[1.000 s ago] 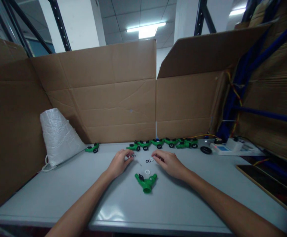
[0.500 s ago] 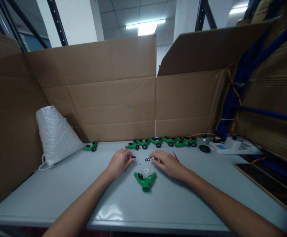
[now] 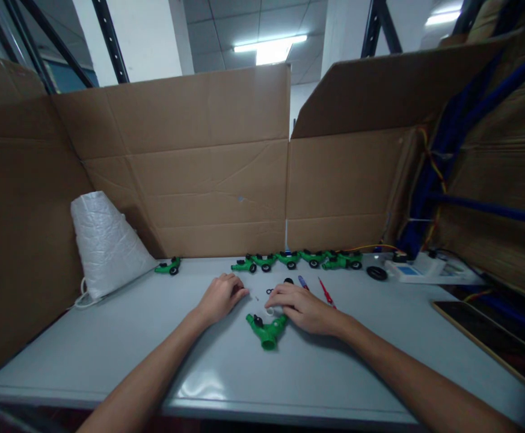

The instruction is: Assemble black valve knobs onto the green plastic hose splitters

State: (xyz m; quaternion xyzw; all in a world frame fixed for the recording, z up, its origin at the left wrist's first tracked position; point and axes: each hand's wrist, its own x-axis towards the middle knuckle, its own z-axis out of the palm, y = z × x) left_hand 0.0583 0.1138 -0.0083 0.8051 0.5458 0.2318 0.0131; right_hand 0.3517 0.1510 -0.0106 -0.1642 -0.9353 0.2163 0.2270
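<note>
A green Y-shaped plastic fitting (image 3: 266,329) lies on the grey table (image 3: 244,373) in front of me. My right hand (image 3: 300,307) rests just right of it, fingertips curled down onto a small white ring (image 3: 269,311) beside the fitting's top. My left hand (image 3: 221,296) lies to the left of the fitting with its fingers curled together; what they hold is too small to make out. A small black ring (image 3: 269,291) lies between the two hands.
A row of several green fittings (image 3: 298,260) stands along the cardboard wall (image 3: 208,180), one more (image 3: 168,266) apart at left. A white woven bag (image 3: 104,243) leans at back left. A red-handled tool (image 3: 326,293), a black ring (image 3: 376,273) and a white device (image 3: 418,267) lie right.
My right hand has drawn back toward me, from the black rings down to the white ring by the green fitting. The red and blue tools behind it now show. The left hand barely moved.
</note>
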